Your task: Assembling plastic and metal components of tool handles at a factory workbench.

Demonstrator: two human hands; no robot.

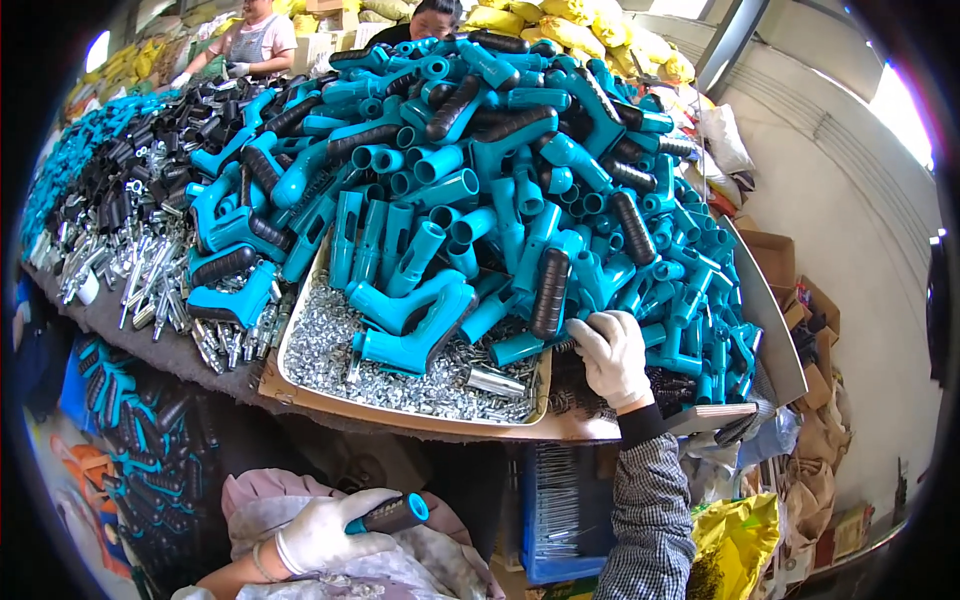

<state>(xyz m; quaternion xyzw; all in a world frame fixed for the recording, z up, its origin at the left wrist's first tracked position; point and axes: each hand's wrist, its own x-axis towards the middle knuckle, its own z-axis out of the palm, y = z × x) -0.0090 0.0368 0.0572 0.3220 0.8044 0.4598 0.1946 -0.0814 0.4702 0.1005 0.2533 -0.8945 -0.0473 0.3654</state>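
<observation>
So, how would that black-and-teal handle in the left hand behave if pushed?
The black-and-teal handle is probably stiff, as its shell looks like moulded plastic. Its rounded end suggests it might rock or roll a little once the left hand lets go.

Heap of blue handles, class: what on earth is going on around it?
The person's gloved left hand holds a blue-and-black handle, low in front of the body. The gloved right hand is at the front of the heap of similar handles, right of the small metal parts; whether it grips anything is unclear. Two other people are beyond the heap.
</observation>
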